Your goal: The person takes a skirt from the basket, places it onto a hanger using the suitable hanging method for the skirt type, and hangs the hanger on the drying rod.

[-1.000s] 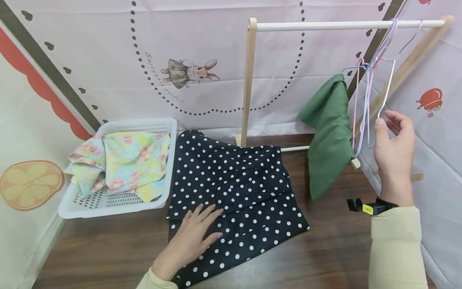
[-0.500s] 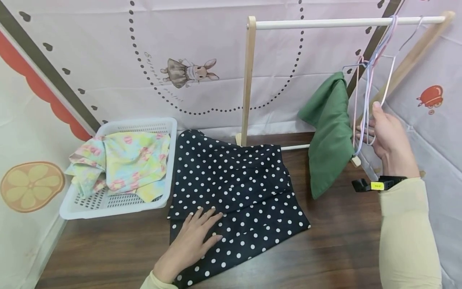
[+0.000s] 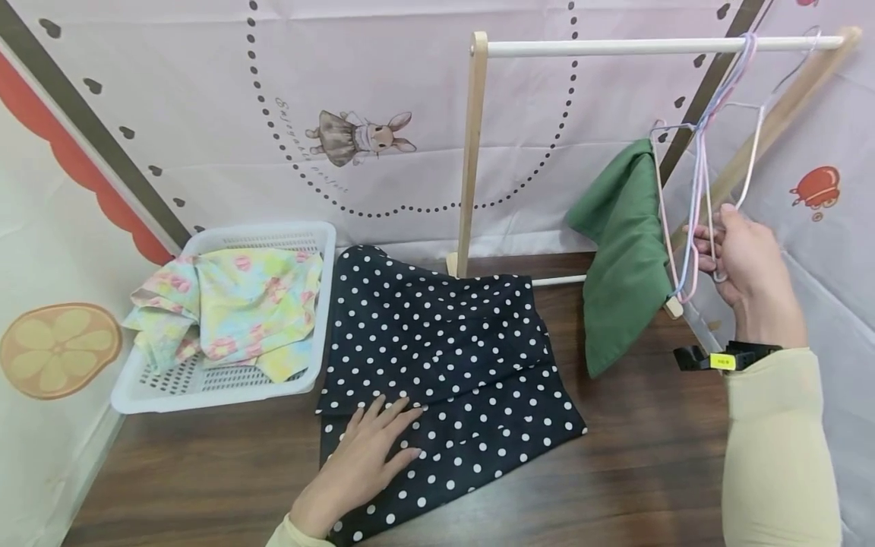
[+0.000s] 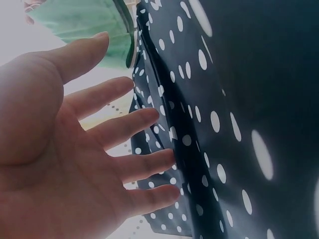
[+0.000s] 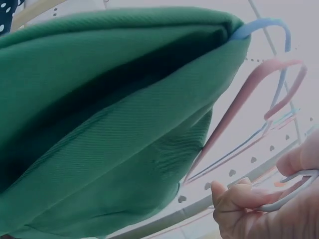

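My left hand (image 3: 365, 463) rests with spread fingers on a black garment with white polka dots (image 3: 444, 334), laid out on the floor. In the left wrist view its fingers (image 4: 122, 129) are loosely extended beside the dotted cloth. At the right, my right hand (image 3: 759, 266) holds the lower end of a white hanger (image 3: 753, 152) by the rack. In the right wrist view, the fingers (image 5: 232, 201) curl round the hanger's pale end (image 5: 286, 199). Left of that hand hang a pink hanger (image 3: 661, 201) and a green garment (image 3: 618, 266), which sits on a blue hanger.
A clothes rack with a white rod (image 3: 615, 49) and wooden posts (image 3: 470, 159) stands against the printed wall cloth. A white basket (image 3: 219, 399) at the left holds a folded floral garment (image 3: 260, 304). The right wall (image 3: 820, 327) is close beside my right arm.
My right hand came in round the white hanger's lower end and grips it now. The hanger has shifted right and its hook has risen slightly. The left hand has stayed put.
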Action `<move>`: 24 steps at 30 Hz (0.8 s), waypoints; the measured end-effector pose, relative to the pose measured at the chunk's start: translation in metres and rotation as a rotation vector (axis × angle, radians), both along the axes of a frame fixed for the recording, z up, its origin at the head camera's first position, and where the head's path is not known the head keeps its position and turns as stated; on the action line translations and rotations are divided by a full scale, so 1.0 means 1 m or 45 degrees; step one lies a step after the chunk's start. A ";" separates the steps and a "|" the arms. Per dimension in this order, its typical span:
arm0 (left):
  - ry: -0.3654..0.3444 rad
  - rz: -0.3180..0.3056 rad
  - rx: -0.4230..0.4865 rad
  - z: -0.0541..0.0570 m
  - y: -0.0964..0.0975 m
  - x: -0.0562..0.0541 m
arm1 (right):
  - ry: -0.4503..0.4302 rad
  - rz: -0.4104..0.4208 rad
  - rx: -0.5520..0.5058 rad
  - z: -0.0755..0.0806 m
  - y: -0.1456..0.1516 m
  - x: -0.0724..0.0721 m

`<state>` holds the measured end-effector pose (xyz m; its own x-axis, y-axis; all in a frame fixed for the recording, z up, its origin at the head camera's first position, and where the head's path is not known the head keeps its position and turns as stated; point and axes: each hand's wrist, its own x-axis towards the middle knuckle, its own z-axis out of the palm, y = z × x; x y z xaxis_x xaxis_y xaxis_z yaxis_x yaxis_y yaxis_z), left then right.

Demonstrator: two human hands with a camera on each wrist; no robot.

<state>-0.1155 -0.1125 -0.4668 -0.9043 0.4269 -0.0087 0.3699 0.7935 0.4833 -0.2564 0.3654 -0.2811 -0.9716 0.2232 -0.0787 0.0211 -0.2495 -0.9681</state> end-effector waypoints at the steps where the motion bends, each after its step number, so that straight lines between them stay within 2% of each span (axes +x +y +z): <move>1: 0.003 -0.001 -0.001 0.000 0.000 0.000 | 0.005 -0.011 0.004 0.000 0.000 0.002; 10: 0.011 -0.019 0.016 -0.002 0.002 -0.001 | 0.118 -0.001 -0.073 0.006 0.006 0.020; 17: 0.018 -0.025 0.003 -0.002 0.003 0.000 | 0.121 -0.031 0.020 0.006 0.004 0.034; 24: -0.023 -0.025 0.002 -0.003 0.005 0.002 | 0.125 -0.056 0.091 0.006 -0.002 0.052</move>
